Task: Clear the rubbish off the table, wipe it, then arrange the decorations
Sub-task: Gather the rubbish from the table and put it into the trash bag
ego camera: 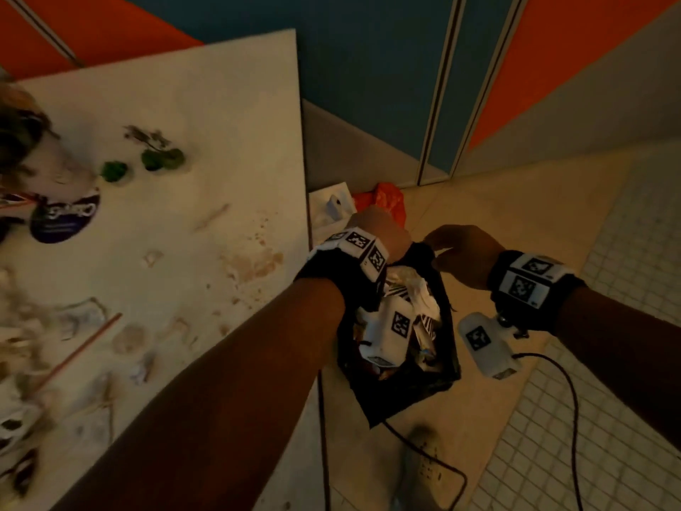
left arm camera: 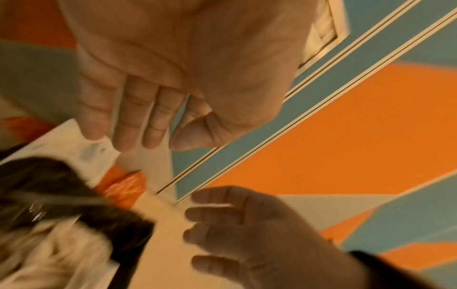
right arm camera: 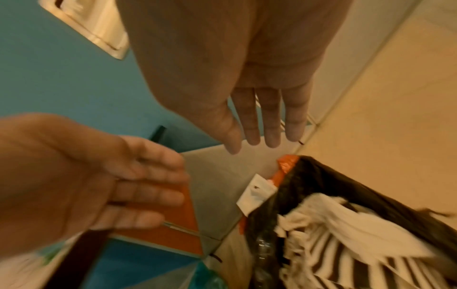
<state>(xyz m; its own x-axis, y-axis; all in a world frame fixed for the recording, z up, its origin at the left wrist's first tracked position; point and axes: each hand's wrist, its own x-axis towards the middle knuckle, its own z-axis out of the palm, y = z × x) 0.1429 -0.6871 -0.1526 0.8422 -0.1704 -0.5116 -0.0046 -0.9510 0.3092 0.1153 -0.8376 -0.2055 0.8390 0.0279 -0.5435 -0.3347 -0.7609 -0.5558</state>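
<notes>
A black rubbish bag (ego camera: 405,378) stands open on the floor beside the white table (ego camera: 228,116). It holds crumpled white and striped paper (right arm camera: 346,234). Both hands hover over its mouth. My left hand (ego camera: 383,230) is open and holds nothing, its fingers (left arm camera: 150,125) straight. My right hand (ego camera: 464,252) is open too, with straight fingers (right arm camera: 272,125) and nothing in it. The table carries a purple wrapper (ego camera: 62,219), green scraps (ego camera: 158,158), a thin brown stick (ego camera: 81,348), crumpled paper (ego camera: 22,363) and brown stains (ego camera: 254,263).
An orange plastic bag (ego camera: 387,201) and a white paper (ego camera: 331,208) lie on the floor behind the black bag. A black cable (ego camera: 567,392) trails over the floor at right. Blue and orange wall panels (ego camera: 368,68) stand close behind.
</notes>
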